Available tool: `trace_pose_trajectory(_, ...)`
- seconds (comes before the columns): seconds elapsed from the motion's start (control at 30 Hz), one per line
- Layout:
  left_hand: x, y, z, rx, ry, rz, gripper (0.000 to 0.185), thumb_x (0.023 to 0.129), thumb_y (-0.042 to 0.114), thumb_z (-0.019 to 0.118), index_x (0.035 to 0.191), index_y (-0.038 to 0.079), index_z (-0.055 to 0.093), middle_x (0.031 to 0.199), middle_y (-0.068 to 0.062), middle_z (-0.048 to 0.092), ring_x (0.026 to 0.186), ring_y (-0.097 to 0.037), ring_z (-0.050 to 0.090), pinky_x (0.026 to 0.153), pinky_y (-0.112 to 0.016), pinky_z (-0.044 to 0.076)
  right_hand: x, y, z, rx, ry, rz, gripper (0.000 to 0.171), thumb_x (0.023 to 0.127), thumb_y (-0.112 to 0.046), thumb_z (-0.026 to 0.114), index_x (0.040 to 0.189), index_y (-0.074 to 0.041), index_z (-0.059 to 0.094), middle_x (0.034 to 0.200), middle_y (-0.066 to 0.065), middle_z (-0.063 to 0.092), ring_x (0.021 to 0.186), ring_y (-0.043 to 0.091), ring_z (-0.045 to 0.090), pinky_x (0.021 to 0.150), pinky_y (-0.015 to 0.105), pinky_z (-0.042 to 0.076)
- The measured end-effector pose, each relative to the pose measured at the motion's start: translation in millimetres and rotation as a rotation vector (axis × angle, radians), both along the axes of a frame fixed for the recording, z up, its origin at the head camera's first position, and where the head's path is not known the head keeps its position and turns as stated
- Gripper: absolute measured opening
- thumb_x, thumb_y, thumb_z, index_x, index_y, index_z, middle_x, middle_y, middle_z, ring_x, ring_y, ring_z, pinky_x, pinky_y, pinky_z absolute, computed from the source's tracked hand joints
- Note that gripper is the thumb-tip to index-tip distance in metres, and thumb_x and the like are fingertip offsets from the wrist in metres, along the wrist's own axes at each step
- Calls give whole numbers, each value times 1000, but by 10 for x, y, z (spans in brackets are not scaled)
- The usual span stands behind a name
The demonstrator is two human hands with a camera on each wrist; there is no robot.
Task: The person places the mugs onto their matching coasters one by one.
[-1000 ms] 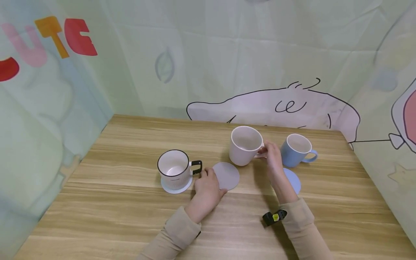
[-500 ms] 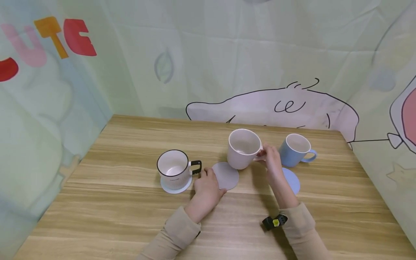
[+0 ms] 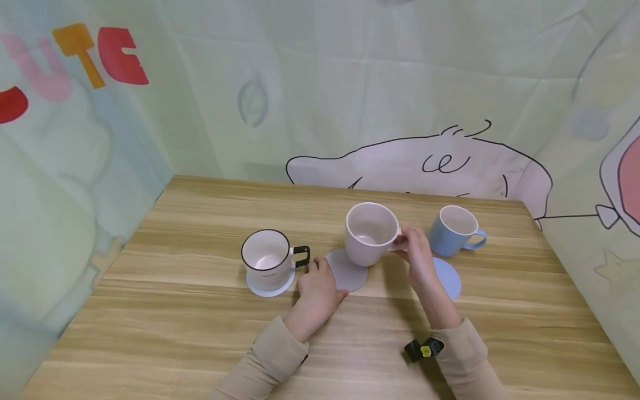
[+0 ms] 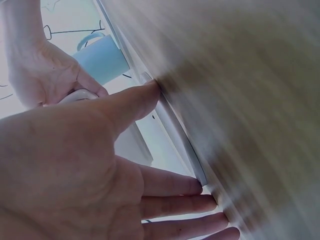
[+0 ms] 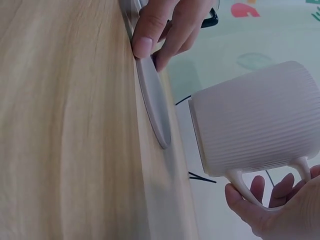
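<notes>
Right fingers: we see the right hand (image 3: 419, 258) curled round the handle of the pink ribbed mug (image 3: 370, 233), pinching it and holding the mug clear of the worktop (image 3: 200, 333), tipped slightly.
Left fingers: the left hand (image 3: 318, 288) lies flat with its fingers straight; the fingers (image 5: 150, 31) press on the near-left edge of the grey coaster (image 3: 345, 273), holding nothing.
Pink ribbed mug: we find it in the air above the far edge of the grey coaster; the right wrist view shows a gap between its base and the coaster (image 5: 152, 102).
Grey coaster: flat on the worktop, between the two hands.
Left of the hands: a white mug with a black rim and handle (image 3: 267, 258) stands on a white coaster (image 3: 260, 288), just beside the left hand.
Right of the hands: a blue mug (image 3: 454, 230) stands on the worktop, with a blue coaster (image 3: 447, 276) lying in front of it, partly hidden by the right forearm.
Around: a printed cartoon backdrop (image 3: 400, 100) walls in the worktop.
</notes>
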State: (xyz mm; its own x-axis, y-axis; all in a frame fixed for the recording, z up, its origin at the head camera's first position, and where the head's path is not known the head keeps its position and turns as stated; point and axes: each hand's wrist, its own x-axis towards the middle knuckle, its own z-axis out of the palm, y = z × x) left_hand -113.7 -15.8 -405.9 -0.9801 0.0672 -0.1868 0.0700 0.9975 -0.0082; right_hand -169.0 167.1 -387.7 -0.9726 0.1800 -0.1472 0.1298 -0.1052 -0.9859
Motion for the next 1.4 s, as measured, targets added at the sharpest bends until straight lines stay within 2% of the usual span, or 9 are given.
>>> trace_pose_trajectory(0.5, 27, -12, 26, 2, 39, -17, 79, 83, 60, 63, 128, -5, 55, 133, -18, 48, 117, -28, 53, 62, -33, 53, 137, -64, 69, -10, 31, 60, 24, 100, -15, 38, 79, -14, 49, 82, -7, 51, 72, 4, 58, 79, 26, 53)
trace_pose_trajectory(0.83, 35, -66, 35, 36, 45, -46, 76, 82, 57, 66, 125, -6, 57, 131, -19, 50, 113, -29, 55, 66, -37, 54, 179, -102, 22, 9, 37, 102, 17, 99, -12, 36, 89, -9, 49, 83, -6, 52, 72, 5, 57, 79, 26, 53)
trace_pose_trajectory(1.2, 31, -108, 46, 28, -23, -72, 78, 85, 59, 62, 130, -4, 56, 142, -18, 46, 125, -30, 49, 74, -40, 55, 170, -159, -23, 8, 26, 124, 19, 98, -12, 38, 84, -11, 51, 77, -6, 52, 72, 4, 58, 78, 26, 54)
trace_pose_trajectory(1.4, 58, -144, 36, 52, -19, -82, 76, 85, 58, 62, 128, -5, 57, 144, -19, 45, 128, -31, 48, 76, -40, 56, 172, -182, -58, 17, 19, 141, 20, 99, -13, 37, 84, -12, 50, 79, -6, 52, 76, 4, 57, 82, 31, 52)
